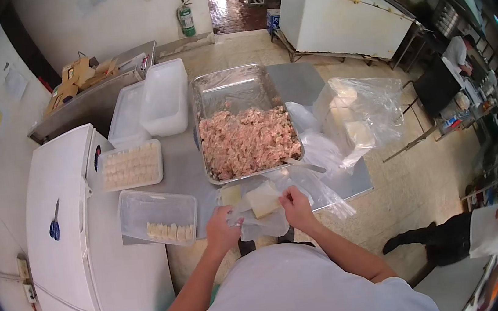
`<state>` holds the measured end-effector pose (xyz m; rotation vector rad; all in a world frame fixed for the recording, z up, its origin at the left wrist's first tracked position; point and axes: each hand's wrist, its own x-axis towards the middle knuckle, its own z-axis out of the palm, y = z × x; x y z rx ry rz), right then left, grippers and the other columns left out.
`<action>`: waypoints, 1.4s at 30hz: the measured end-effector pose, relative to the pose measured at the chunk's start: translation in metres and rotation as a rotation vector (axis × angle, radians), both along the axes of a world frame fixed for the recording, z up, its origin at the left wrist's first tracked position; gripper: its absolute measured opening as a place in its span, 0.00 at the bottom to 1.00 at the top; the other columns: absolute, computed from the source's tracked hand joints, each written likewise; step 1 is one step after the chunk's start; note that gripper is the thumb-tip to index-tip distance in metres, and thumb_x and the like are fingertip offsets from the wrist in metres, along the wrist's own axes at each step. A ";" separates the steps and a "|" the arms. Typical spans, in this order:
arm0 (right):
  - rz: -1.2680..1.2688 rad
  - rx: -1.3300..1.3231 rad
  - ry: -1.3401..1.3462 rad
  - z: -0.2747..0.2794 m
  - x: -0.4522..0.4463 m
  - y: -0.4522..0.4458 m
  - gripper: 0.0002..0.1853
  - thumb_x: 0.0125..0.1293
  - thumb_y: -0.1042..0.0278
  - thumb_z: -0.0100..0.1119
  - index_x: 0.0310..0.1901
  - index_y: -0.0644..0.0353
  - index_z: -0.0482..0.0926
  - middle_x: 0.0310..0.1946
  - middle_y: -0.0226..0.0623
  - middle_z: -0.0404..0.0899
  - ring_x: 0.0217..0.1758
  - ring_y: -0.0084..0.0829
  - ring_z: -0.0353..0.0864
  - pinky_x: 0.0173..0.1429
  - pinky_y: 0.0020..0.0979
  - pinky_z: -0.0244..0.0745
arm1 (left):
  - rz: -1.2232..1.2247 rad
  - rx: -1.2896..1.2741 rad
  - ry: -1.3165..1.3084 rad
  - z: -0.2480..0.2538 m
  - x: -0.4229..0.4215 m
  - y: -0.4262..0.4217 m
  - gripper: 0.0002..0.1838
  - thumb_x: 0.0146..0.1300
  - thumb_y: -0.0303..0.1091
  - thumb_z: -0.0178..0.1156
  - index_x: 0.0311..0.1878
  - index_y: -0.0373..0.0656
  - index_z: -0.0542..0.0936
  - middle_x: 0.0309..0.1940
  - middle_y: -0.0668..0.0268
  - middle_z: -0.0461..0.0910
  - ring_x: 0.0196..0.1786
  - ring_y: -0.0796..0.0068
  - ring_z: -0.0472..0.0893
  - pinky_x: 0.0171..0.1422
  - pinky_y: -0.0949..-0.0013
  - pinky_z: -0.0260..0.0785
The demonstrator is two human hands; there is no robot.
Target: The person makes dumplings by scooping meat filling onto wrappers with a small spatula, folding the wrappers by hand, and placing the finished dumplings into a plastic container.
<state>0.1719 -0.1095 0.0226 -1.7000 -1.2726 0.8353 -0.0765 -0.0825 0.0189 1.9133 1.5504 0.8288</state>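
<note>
A small stack of pale square dough wrappers lies on clear plastic at the table's near edge. My right hand pinches the right edge of the wrappers. On the other side, my left hand closes its fingers on the translucent plastic beside the stack. Another pale wrapper lies just beyond my left hand. Behind both hands stands a deep metal tray filled with pinkish ground meat. A flat metal utensil rests at its front right corner.
To the left, one plastic container holds rows of filled dumplings; a nearer container has a few at one end. More white containers stand behind. Bagged wrapper stacks sit right. Two people are at work on the right.
</note>
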 end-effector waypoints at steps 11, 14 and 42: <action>0.275 -0.001 0.114 0.022 -0.018 0.053 0.08 0.69 0.70 0.65 0.45 0.62 0.78 0.43 0.41 0.82 0.48 0.35 0.82 0.53 0.35 0.77 | -0.362 0.205 -0.034 -0.007 0.047 0.029 0.25 0.63 0.23 0.60 0.65 0.32 0.76 0.63 0.43 0.76 0.66 0.41 0.74 0.73 0.52 0.67; 0.371 0.221 -0.529 0.028 -0.013 0.016 0.13 0.60 0.71 0.69 0.44 0.61 0.77 0.41 0.45 0.78 0.50 0.45 0.79 0.54 0.41 0.76 | -0.258 -0.034 -0.204 -0.033 0.040 0.037 0.25 0.71 0.28 0.56 0.70 0.32 0.73 0.70 0.42 0.72 0.73 0.43 0.70 0.79 0.55 0.60; 0.250 0.233 -0.131 -0.026 0.022 -0.002 0.01 0.65 0.76 0.61 0.37 0.60 0.78 0.34 0.43 0.77 0.39 0.43 0.81 0.42 0.40 0.78 | -0.469 -0.135 -0.006 -0.009 0.051 0.047 0.48 0.54 0.41 0.79 0.76 0.36 0.67 0.73 0.44 0.69 0.77 0.48 0.67 0.82 0.57 0.58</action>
